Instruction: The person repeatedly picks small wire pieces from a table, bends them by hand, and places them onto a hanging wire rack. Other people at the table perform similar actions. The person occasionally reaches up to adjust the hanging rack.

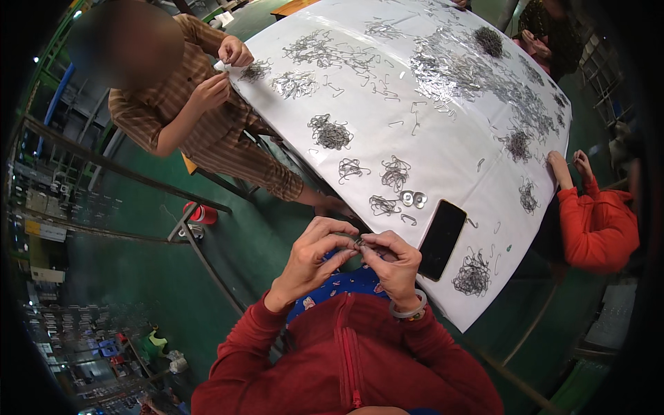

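Observation:
Close to the table's near edge, my left hand [315, 252] and my right hand [394, 259] meet with fingertips pinched together. Whatever small piece is between them is too small and hidden to name. A pale bangle circles my right wrist. Just beyond my hands, small piles of bent wire hooks [395, 173] lie on the white-covered table [432, 173]. Beside one pile rest two shiny round metal pieces [413, 199]. A black phone [443, 240] lies right of my right hand, and past it sits another heap of wire hooks [474, 275].
Larger heaps of wire hooks [332, 133] and shiny flat metal pieces [443, 72] spread over the far table. A person in a striped shirt [214, 124] works at the left, one in an orange top [600, 225] at the right. A metal rail [214, 266] and red container [202, 213] stand left.

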`<action>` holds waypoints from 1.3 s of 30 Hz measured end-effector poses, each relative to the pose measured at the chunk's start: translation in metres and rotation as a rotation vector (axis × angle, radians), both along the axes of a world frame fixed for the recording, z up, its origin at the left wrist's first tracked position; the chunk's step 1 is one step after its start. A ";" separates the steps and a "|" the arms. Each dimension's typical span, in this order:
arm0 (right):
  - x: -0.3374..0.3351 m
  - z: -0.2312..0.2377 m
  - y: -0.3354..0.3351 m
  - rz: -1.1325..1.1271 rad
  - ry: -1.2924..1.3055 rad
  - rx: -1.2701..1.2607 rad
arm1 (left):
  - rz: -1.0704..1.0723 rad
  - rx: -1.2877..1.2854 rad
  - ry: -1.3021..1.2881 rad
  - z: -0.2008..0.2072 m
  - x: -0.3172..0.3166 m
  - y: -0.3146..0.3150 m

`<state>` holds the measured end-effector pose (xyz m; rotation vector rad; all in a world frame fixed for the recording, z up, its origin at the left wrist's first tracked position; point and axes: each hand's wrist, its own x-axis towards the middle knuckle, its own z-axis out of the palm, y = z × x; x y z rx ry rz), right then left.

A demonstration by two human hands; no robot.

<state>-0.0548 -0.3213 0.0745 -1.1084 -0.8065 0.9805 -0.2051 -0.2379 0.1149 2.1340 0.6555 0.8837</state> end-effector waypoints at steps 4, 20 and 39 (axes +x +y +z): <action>0.002 0.004 0.003 -0.053 -0.162 0.051 | 0.053 0.034 -0.065 -0.013 0.007 -0.004; 0.164 0.015 0.124 0.039 -1.153 -0.006 | 0.061 -0.154 -0.215 -0.059 0.008 0.013; 0.295 -0.099 0.361 -0.279 -1.626 -0.670 | 0.162 -0.234 -0.099 -0.095 0.001 0.051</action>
